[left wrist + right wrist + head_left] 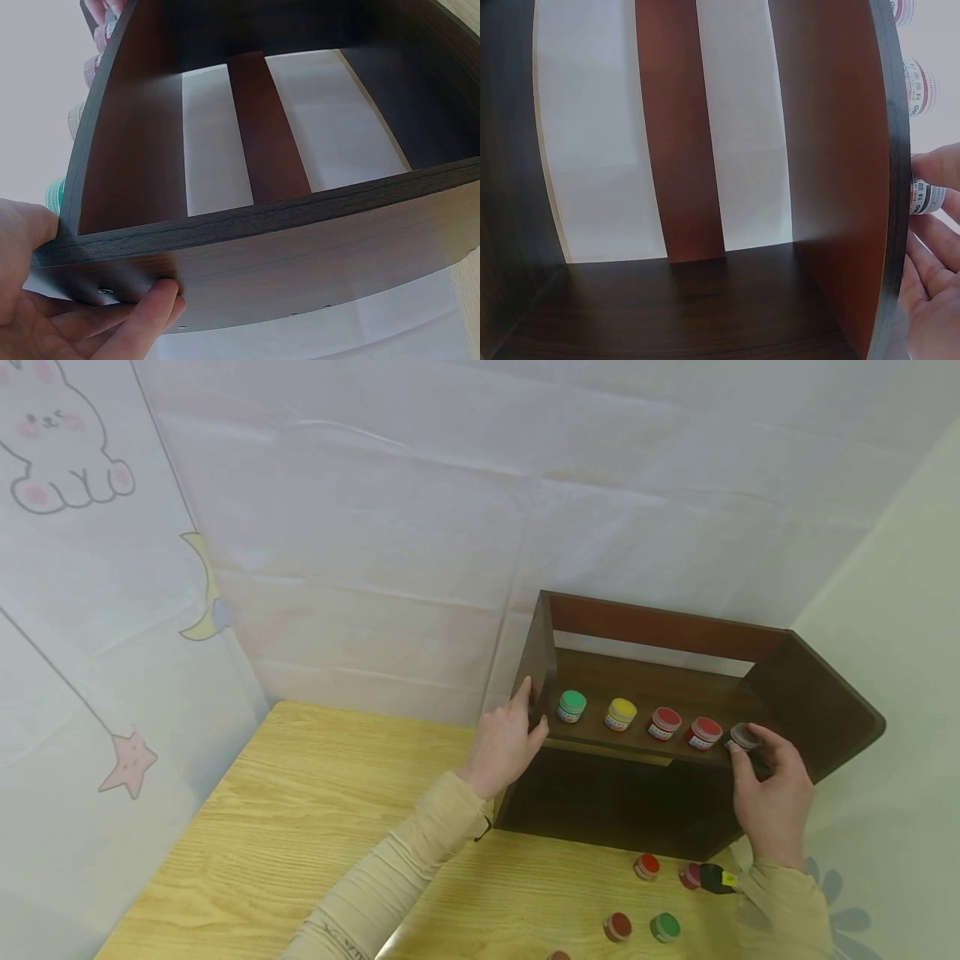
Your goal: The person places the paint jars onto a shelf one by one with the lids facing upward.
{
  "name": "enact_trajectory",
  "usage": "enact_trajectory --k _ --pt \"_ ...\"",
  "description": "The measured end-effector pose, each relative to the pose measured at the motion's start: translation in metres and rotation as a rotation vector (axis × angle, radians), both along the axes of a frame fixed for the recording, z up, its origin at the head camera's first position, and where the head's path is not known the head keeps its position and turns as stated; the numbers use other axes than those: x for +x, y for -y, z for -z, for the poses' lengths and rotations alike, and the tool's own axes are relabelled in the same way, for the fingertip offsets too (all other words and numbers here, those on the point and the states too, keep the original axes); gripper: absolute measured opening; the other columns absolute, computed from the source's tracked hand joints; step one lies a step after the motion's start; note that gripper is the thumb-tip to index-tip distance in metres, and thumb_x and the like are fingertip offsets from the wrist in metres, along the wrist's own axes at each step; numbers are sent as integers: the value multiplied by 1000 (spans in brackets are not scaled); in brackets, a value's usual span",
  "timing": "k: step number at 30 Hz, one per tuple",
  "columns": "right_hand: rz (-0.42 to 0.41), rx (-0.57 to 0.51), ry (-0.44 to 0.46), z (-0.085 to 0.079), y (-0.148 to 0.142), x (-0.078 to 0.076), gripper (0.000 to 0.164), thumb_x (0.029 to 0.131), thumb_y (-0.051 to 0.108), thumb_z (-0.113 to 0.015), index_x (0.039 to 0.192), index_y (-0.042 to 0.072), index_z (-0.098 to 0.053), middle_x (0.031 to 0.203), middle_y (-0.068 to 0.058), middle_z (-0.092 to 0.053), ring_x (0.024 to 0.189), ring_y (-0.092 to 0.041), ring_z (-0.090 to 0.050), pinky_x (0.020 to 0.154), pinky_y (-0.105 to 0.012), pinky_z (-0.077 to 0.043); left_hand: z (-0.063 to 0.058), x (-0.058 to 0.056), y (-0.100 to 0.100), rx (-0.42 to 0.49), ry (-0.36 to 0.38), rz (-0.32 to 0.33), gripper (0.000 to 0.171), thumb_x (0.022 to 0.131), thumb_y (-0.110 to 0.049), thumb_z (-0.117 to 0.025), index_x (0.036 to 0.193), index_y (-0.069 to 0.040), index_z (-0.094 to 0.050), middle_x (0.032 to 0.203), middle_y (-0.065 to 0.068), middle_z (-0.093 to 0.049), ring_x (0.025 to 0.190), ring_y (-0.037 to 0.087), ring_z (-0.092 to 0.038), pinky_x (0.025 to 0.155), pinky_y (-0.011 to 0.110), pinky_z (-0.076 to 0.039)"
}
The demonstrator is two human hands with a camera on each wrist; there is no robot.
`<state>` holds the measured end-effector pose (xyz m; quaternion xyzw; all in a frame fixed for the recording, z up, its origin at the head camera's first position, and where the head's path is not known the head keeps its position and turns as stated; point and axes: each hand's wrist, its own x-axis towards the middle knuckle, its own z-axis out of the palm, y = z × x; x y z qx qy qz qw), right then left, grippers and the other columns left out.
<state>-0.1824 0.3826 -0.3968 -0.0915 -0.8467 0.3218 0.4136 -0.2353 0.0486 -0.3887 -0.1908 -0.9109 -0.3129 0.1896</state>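
A dark brown wooden shelf (667, 617) stands on the table against the wall. Gripping the front of its left side panel is my left hand (501, 747), thumb at the front edge and fingers on the outer face. On the upper board, my right hand (776, 797) pinches a small dark-lidded paint jar (744, 737) at the right end of a row. To its left stand two red-lidded jars (705, 733), a yellow one (620, 714) and a green one (572, 706). In the right wrist view the held jar (928, 196) sits at the board's edge.
On the wooden table (315, 810), in front of the shelf, are several more jars, among them a red one (647, 866), a dark red one (618, 927) and a green one (665, 927). A magenta jar (689, 877) is partly hidden by the black wrist device (716, 878).
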Motion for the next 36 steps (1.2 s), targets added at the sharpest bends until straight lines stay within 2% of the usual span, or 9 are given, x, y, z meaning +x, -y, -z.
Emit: enact_trajectory --k 6,11,21,27,33,36 --pt "-8 18 -17 0 -1 -1 39 94 11 -70 132 4 -70 116 -18 -69 94 22 -42 87 -12 -35 0 1 0 -4 -10 -1 64 101 -26 -59 153 7 -43 58 1 -56 38 6 -32 35 19 -25" --pt "-14 28 -36 0 -2 -3 38 92 9 -72 130 4 -71 111 -13 -67 94 22 -42 87 -14 -34 0 1 0 3 -14 0 64 100 -26 -59 153 7 -43 58 1 -55 38 7 -32 35 19 -25" --pt "-14 27 -5 2 -3 -2 39 93 11 -70 131 4 -70 113 -13 -67 94 22 -42 84 -13 -34 2 -1 -1 7 -10 -6 64 101 -26 -59 153 6 -43 56 0 -53 37 7 -32 35 19 -25" --pt "-9 -49 13 0 -1 0 47 92 13 -71 138 7 -65 124 -14 -65 97 16 -47 90 -13 -38 1 0 -1 2 -5 -5 64 101 -26 -58 153 6 -43 55 -1 -51 37 7 -31 35 19 -25" --pt "4 -122 21 -1 0 3 54 93 18 -70 145 9 -57 129 -5 -61 104 9 -50 100 -14 -41 1 -1 -2 1 -9 -9 64 100 -26 -59 153 7 -43 58 1 -54 38 7 -32 36 19 -25" --pt "16 -139 15 -3 1 4 53 94 19 -69 144 10 -57 130 -5 -60 107 5 -53 103 -16 -41 1 0 -2 0 -11 -9 64 100 -26 -59 153 7 -43 58 2 -55 38 7 -31 36 19 -25"
